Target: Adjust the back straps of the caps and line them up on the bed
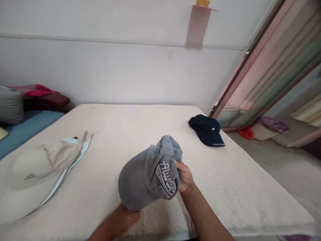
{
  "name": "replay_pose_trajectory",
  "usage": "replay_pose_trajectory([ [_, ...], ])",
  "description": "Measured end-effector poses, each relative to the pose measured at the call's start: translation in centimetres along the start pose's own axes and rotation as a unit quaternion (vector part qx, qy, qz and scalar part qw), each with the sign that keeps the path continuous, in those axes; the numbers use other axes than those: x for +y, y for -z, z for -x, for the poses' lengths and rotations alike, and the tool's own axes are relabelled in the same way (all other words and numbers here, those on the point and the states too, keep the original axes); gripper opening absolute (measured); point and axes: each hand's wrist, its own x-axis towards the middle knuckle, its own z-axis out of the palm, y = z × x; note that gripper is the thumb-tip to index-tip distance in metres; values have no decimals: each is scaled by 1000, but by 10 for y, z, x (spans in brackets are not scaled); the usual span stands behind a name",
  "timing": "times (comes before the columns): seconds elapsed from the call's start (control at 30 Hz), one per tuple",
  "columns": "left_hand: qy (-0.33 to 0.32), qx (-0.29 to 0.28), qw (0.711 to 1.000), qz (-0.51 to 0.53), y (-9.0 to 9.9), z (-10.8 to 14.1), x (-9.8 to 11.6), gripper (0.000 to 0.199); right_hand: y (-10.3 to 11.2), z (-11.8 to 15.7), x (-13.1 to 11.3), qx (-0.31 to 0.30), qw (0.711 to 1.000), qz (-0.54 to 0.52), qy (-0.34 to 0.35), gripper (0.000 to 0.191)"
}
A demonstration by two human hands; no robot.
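A grey cap (pixel 136 179) with raised white lettering is held up over the near part of a cream-covered surface (pixel 140 125). Its brim points to the left. My right hand (pixel 185 179) grips the crown side, with some fingers hidden behind the fabric. At the lower edge of the brim, my left hand (pixel 125 217) has its fingers closed on it, slightly blurred and partly tucked underneath. A navy cap (pixel 205 129) rests at the back right of the surface. On the left lies a pale cream hat (pixel 37 170) with a wide brim and light blue edging.
A grey cushion (pixel 11 105) and pink cloth (pixel 40 91) are at the far left. Behind the surface stands a white wall (pixel 125 73). Sliding glass doors (pixel 250 77) are on the right, with a red item (pixel 246 133) on the floor beside them.
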Motion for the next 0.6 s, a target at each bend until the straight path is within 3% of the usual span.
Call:
replay_pose_trajectory([
  [0.1, 16, -36, 989, 144, 16, -4, 22, 20, 3, 9, -1, -27, 999, 16, -7, 27],
  [0.2, 32, -118, 936, 331, 12, -9, 41, 25, 4, 15, 3, -35, 997, 55, -46, 35],
  [0.3, 21, -186, 891, 414, 2, -15, 46, 44, 2, 23, 12, -65, 983, 114, -124, 38],
  [0.43, 49, -176, 904, 387, 2, -15, 39, 26, 1, 30, 19, -111, 974, 106, -165, 44],
  [0.6, 10, -188, 932, 309, 10, -2, 37, 39, 6, 24, 9, -98, 990, 20, -103, 37],
])
